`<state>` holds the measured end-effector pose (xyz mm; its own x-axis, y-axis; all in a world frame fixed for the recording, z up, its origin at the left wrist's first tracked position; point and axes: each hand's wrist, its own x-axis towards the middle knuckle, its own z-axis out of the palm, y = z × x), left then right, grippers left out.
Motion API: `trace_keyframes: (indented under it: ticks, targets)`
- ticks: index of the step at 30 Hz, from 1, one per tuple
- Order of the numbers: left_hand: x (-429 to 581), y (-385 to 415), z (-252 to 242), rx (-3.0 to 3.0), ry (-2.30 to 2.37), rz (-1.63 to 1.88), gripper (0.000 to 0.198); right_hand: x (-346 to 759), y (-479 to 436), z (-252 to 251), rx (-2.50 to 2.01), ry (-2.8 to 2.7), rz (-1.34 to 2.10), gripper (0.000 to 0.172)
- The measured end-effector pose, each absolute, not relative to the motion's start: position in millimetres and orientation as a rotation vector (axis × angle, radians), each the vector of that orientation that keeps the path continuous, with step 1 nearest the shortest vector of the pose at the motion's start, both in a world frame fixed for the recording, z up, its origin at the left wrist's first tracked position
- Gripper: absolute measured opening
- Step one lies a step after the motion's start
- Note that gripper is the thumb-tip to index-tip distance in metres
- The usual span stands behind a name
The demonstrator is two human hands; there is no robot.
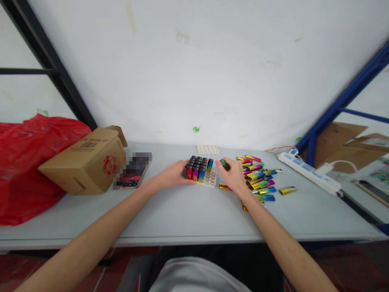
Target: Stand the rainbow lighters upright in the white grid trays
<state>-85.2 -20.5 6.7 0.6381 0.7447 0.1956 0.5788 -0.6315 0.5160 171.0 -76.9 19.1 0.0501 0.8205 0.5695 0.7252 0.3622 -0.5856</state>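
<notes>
A white tray (210, 180) with round-edged slots sits mid-table, and several upright lighters (195, 173) with black tops and shiny coloured bodies fill its left part. My left hand (178, 172) grips the left side of the tray, thumb along the front and fingers toward the back. In my right hand (231, 174), just right of the tray, a dark green lighter (225, 164) is pinched. Shiny multicoloured lighters (258, 178) lie in a loose pile beside and partly behind my right hand and wrist.
A second white slotted tray (208, 149) lies near the wall. On the left are a phone (133, 170), partly blurred out, a cardboard box (82, 162) and a red plastic bag (30, 170). A white power strip (310, 170) lies on the right, near a blue frame (337, 97).
</notes>
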Motion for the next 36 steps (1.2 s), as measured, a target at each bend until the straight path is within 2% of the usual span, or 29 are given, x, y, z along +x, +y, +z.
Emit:
trace_keyframes:
  ticks: [4, 9, 13, 19, 24, 28, 31, 36]
  targets:
    - [-85.2, -20.6, 6.5, 2.446, 1.051, 0.565, 0.074, 171.5, -75.0, 14.3, -1.405, -1.718, 0.118, 0.032]
    - [-84.7, -21.4, 8.5, 2.422, 1.035, 0.582, 0.072, 175.3, -76.9, 17.5, -1.391, -1.744, 0.119, 0.037]
    - [-84.8, -21.4, 8.5, 2.424, 1.035, 0.57, 0.07, 180.8, -78.0, 22.5, -1.281, -1.889, 0.145, 0.034]
    - [-85.9, -19.9, 5.1, 2.43, 1.051, 0.567, 0.078, 185.4, -76.4, 21.2, -1.344, -2.024, 0.052, 0.046]
    - [-85.5, -21.0, 5.9, 2.43, 1.062, 0.542, 0.079, 185.7, -71.9, 14.2, -1.375, -2.092, 0.102, 0.037]
    - [-85.5, -20.4, 5.1, 2.435, 1.075, 0.54, 0.077, 179.0, -69.1, 11.0, -1.441, -2.276, -0.059, 0.029]
    - [-85.4, -19.3, 4.0, 2.441, 1.084, 0.521, 0.074, 176.2, -69.4, 14.7, -1.533, -2.332, -0.193, 0.032]
    - [-85.5, -19.7, 5.3, 2.43, 1.081, 0.531, 0.073, 202.4, -75.3, 26.7, -1.382, -2.369, 0.156, 0.028]
